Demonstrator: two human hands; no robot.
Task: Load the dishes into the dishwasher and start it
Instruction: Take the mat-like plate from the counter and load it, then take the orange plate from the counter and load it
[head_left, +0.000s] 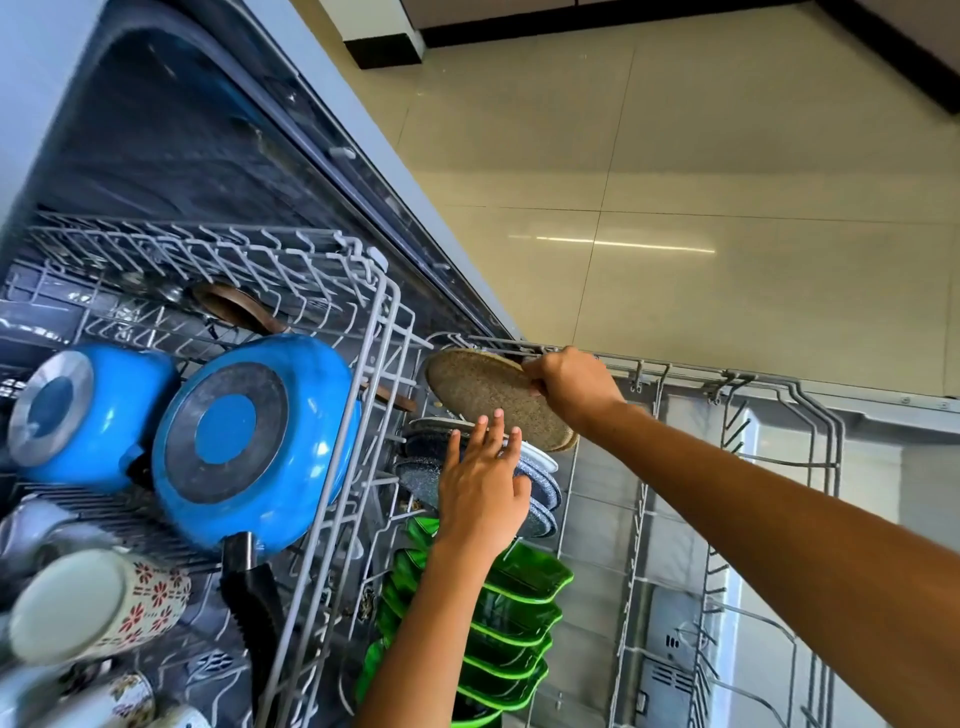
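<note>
Glossy beige floor tiles (675, 208) lie beyond the open dishwasher (208, 156), whose grey wire racks (332, 519) are pulled out. On the left sit two round blue pans (249, 441); at centre stand glossy green dishes (524, 587). The right hand (571, 389) grips a round speckled brown plate (493, 400) above speckled grey plates (421, 478), which the flat, open left hand (483, 488) touches.

The left hand (480, 493) covered much of the grey plates (540, 486); the right hand's (569, 387) fingertips hid behind the speckled plate (493, 395). Blurred mugs (98, 605) ran off the left edge.
</note>
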